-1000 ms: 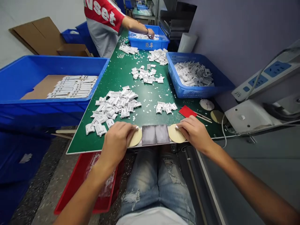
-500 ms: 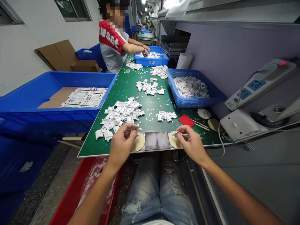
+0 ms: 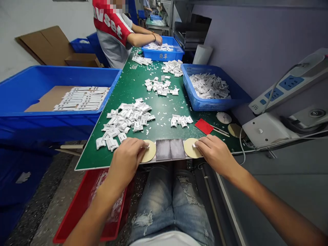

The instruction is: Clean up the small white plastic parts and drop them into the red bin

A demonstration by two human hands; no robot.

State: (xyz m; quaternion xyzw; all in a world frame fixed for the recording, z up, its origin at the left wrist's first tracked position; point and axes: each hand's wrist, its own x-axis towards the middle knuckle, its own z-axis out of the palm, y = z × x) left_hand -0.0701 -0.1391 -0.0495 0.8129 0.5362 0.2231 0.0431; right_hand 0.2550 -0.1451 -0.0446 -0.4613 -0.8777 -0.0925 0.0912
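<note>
At the table's front edge, my left hand [image 3: 127, 155] is closed in a pinch on a small white plastic part, mostly hidden by the fingers, over the left pale yellow disc [image 3: 151, 152]. My right hand [image 3: 216, 153] pinches another small white plastic part [image 3: 194, 145] above the right pale yellow disc [image 3: 189, 150]. Two dark grey square plates [image 3: 170, 149] lie side by side between the discs. Beyond my left hand spreads a large pile of white plastic parts [image 3: 130, 116]. A smaller cluster of similar parts [image 3: 181, 120] lies past the plates.
A blue basket [image 3: 197, 104] of white parts stands back right, near a red square [image 3: 204, 126] and tweezers [image 3: 220, 131]. A power strip [image 3: 279, 85] runs along the right wall. The big blue bin [image 3: 58, 118] is at left. Across the table, a co-worker [image 3: 112, 34] reaches into a blue tray [image 3: 164, 55].
Both hands have turned palm-down and lowered toward the discs, each pinching a small white part. The whole view has tilted slightly downward. The co-worker's hands are still at the blue tray.
</note>
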